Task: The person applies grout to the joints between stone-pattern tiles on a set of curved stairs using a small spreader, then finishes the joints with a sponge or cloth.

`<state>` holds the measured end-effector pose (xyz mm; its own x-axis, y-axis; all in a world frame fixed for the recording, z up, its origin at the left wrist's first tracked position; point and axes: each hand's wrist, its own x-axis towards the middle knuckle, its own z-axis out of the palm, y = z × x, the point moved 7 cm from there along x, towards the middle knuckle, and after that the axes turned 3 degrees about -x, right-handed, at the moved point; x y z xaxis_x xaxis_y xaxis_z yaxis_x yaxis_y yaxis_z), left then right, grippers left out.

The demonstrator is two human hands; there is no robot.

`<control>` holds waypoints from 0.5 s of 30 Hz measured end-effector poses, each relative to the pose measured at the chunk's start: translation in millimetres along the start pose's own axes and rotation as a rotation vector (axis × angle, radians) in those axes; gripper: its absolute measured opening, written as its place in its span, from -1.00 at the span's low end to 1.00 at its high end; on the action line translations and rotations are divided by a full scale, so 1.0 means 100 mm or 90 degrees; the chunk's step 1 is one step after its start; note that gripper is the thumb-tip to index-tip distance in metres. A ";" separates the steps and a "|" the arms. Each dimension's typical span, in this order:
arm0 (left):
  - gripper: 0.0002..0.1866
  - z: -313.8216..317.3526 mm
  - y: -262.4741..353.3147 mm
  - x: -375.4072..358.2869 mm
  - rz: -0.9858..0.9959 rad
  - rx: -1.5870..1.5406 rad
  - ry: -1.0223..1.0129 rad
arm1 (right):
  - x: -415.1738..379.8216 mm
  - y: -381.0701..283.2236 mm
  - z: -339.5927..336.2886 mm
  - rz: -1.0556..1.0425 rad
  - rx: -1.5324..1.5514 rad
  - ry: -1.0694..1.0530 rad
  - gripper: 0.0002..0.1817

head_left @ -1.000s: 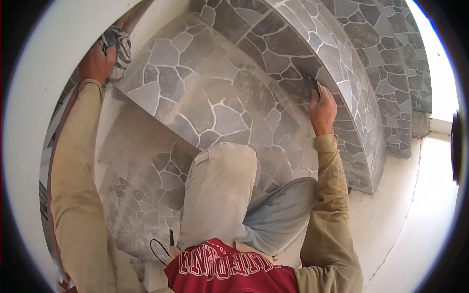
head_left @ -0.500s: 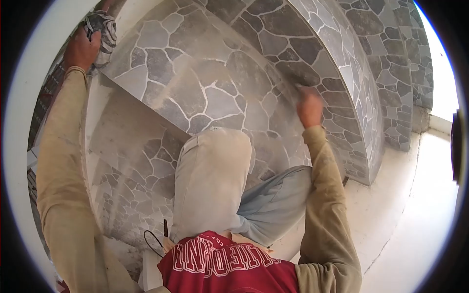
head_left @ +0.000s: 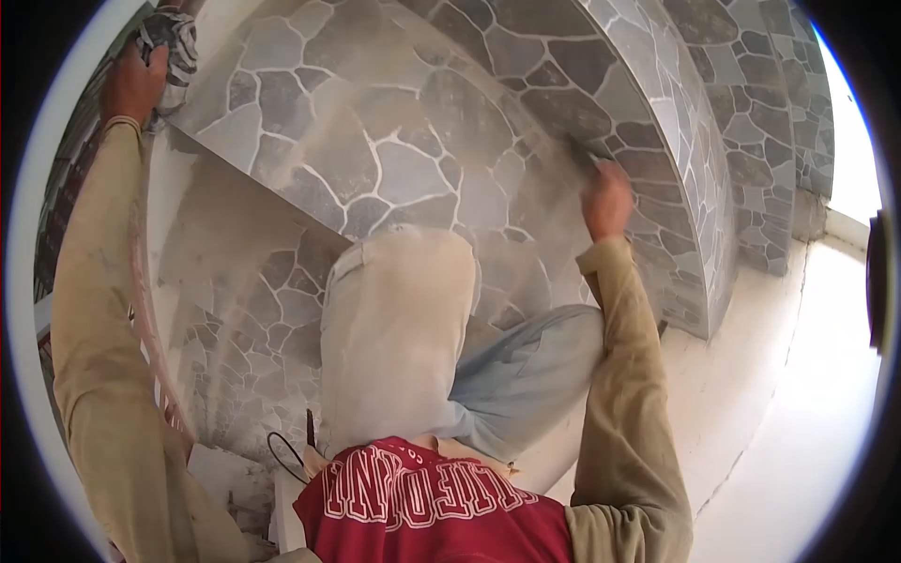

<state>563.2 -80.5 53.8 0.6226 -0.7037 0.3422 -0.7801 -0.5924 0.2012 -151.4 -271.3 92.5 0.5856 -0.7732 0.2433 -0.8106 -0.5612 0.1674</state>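
Note:
My left hand is closed around a crumpled grey-and-white rag at the upper left, where a reddish-brown rail passes under it. On the right, my right hand grips a small dark tool, blurred by motion. Its tip is right at the corner where the stone-patterned tread meets the stone-patterned riser. White joint lines run between the grey stones, and a brownish dusty film covers part of the tread.
My bent knee rests over the tread's front edge. A lower step with the same stone pattern lies at the left below. Further stone-faced steps curve up at the right, beside a pale floor.
The view has shifted slightly. My right hand has moved a little to the right along the riser's foot with the tool. My left hand still holds the rag.

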 end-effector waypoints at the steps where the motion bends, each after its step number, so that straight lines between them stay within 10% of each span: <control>1: -0.39 0.01 -0.01 0.05 0.024 -0.011 -0.001 | -0.06 0.08 0.07 0.006 -0.038 -0.054 -0.76; 5: -0.39 -0.05 0.01 0.06 0.007 -0.009 0.012 | 0.02 -0.02 -0.37 0.004 0.028 0.138 -0.77; 15: -0.37 0.02 -0.04 0.09 0.035 0.005 0.065 | 0.07 -0.20 -0.02 -0.021 -0.030 0.037 -0.82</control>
<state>572.1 -85.6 54.4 0.5690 -0.6919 0.4445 -0.8123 -0.5571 0.1726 -131.4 -264.7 92.9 0.6117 -0.7353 0.2918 -0.7911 -0.5708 0.2201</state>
